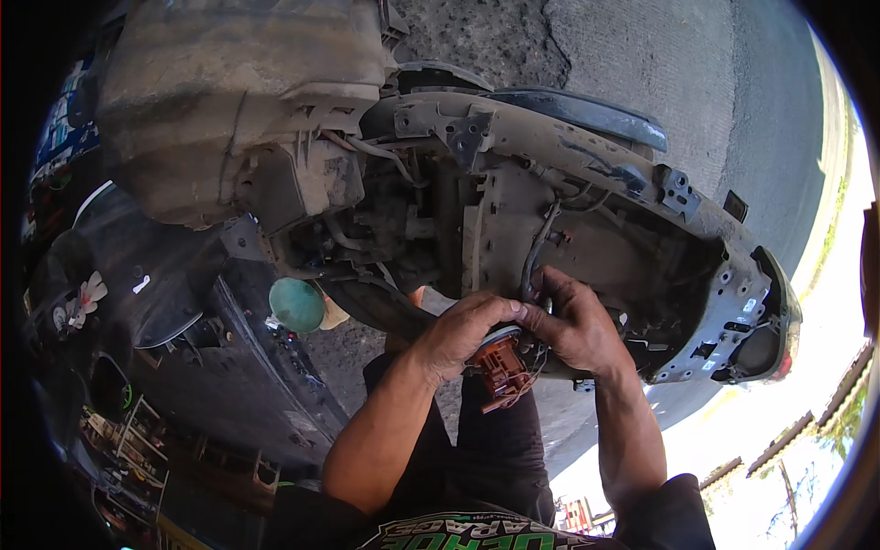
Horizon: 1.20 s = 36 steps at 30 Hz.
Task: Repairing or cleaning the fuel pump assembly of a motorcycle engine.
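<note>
My left hand (466,335) is closed around what looks like a fuel pump, a reddish-brown plastic unit (504,371) with a grey round flange and thin wires. The unit hangs below my fingers, over my legs. Close against it, my right hand (576,321) pinches the lower end of a black hose (539,247) that comes down from the scooter body. Both thumbs nearly meet above the flange. The exact joint between hose and unit is hidden by my fingers.
A stripped scooter frame (550,137) stretches across in front, with a dusty, bulky plastic housing (238,92) at its left. A green round container (297,305) stands on the ground at left. Black body panels (275,357) and a shelf rack (142,440) lie farther left.
</note>
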{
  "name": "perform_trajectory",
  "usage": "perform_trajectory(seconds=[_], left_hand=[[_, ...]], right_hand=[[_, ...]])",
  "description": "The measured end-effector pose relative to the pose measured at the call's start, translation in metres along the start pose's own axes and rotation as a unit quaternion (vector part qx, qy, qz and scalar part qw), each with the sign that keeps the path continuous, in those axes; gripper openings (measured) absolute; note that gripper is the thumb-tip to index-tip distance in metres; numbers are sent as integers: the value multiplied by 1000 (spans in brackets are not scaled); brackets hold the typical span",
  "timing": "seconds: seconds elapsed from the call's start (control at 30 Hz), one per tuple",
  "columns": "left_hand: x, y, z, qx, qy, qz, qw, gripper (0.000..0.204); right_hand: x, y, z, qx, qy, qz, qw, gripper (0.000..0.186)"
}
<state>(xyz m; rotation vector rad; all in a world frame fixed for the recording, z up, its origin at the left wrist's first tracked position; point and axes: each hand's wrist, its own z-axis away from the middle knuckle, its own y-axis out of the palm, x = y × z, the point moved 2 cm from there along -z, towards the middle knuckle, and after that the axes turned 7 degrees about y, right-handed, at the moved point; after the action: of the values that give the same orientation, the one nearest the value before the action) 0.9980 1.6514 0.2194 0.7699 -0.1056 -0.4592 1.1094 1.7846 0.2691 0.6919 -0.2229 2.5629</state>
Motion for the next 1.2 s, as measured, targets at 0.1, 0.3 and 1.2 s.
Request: perform_trajectory(seconds=[0.1, 0.3, 1.2], left_hand=[[-7, 8, 5, -27, 38, -73, 996, 29], [-14, 17, 17, -5, 94, -233, 968, 23], [-42, 51, 52, -148, 236, -473, 836, 62]], right_hand=[[2, 0, -1, 1, -15, 77, 997, 20], [12, -5, 3, 5, -9, 75, 997, 19], [-7, 10, -8, 3, 89, -3, 996, 32]])
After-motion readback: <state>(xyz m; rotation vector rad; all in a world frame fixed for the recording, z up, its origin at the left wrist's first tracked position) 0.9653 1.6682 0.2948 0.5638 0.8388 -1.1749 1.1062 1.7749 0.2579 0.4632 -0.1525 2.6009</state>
